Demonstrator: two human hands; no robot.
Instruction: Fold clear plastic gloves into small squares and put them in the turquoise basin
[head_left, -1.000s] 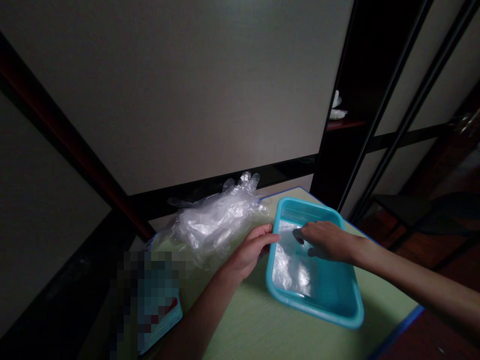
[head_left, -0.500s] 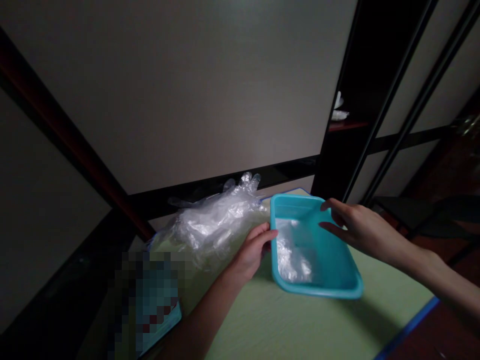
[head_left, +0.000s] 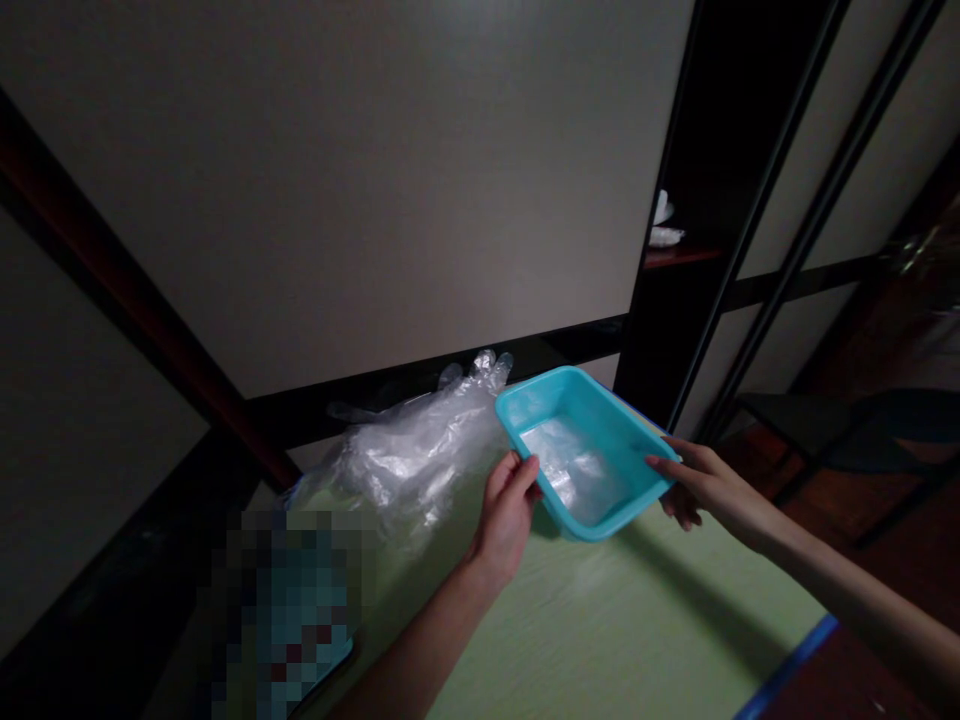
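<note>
A turquoise plastic basin (head_left: 622, 425) is held tilted above the green tabletop (head_left: 570, 640), its inside facing me. Clear crinkled plastic, possibly a disposable glove, lies on the basin's bottom. My left hand (head_left: 508, 510) grips the near-left rim, thumb over the edge and fingers underneath. On the right side, my right hand (head_left: 694, 480) has its thumb on the rim and its other fingers beneath the outer wall. To the left of the basin sits a heap of clear plastic gloves (head_left: 420, 440), close to my left hand.
Behind the table stands a tall pale cabinet panel (head_left: 435, 200) with dark trim. A dark open shelf (head_left: 682, 257) holds small white items. A dark chair (head_left: 847, 430) stands at right. A blurred-out turquoise object (head_left: 300, 620) lies at the table's lower left.
The basin has turned and shifted left. My right hand has gone from hovering over its inside to holding its right rim. My left hand keeps its grip.
</note>
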